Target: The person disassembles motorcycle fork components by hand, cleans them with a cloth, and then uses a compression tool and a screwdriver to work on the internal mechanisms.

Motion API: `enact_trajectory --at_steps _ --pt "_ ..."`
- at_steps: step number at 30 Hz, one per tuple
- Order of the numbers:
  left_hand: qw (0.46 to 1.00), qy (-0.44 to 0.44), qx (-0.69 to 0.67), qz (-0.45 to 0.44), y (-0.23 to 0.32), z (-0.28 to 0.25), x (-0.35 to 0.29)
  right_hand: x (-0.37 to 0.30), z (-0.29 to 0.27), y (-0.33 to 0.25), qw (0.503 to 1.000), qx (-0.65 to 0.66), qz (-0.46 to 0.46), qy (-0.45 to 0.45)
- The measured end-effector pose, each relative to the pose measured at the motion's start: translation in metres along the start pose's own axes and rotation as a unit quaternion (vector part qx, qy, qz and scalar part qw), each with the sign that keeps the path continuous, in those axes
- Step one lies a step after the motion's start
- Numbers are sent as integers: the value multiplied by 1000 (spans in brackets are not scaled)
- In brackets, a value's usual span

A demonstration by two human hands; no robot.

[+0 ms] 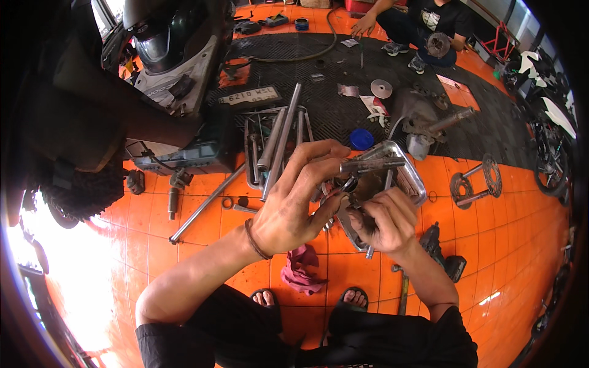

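Note:
My left hand (294,199) is closed around a dark, greasy metal part with a round bar (375,164) that points to the right. My right hand (388,222) is pinched at the lower side of the same part. Whatever small piece lies between its fingertips is mostly hidden. Below the hands is a shiny metal tray (419,189), with parts in it that the fingers partly cover. Long metal tubes (284,144) rest across another metal tray just beyond my left hand.
A crumpled red cloth (302,270) lies near my feet. At the right are a cordless power tool (455,267), a hammer (403,294) and brake discs (491,175). A dark engine part (420,119) sits on the mat. Another person (429,30) crouches at the far right. Motorcycle bodywork (178,67) stands left.

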State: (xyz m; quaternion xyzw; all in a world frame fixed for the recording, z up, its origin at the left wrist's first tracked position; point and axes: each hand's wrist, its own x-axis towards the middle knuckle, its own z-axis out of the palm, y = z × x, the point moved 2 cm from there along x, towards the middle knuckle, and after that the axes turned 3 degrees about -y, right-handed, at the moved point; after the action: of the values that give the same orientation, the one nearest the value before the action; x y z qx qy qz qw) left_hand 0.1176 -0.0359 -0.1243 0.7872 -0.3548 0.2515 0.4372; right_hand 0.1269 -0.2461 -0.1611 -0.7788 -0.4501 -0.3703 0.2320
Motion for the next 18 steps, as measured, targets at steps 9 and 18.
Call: enact_trajectory --at_steps 9,18 --pt "1000 -7 -25 -4 4 5 -2 -27 4 -14 914 278 283 88" --pt "999 0 -37 8 2 9 -4 -16 4 -14 954 215 202 -56"
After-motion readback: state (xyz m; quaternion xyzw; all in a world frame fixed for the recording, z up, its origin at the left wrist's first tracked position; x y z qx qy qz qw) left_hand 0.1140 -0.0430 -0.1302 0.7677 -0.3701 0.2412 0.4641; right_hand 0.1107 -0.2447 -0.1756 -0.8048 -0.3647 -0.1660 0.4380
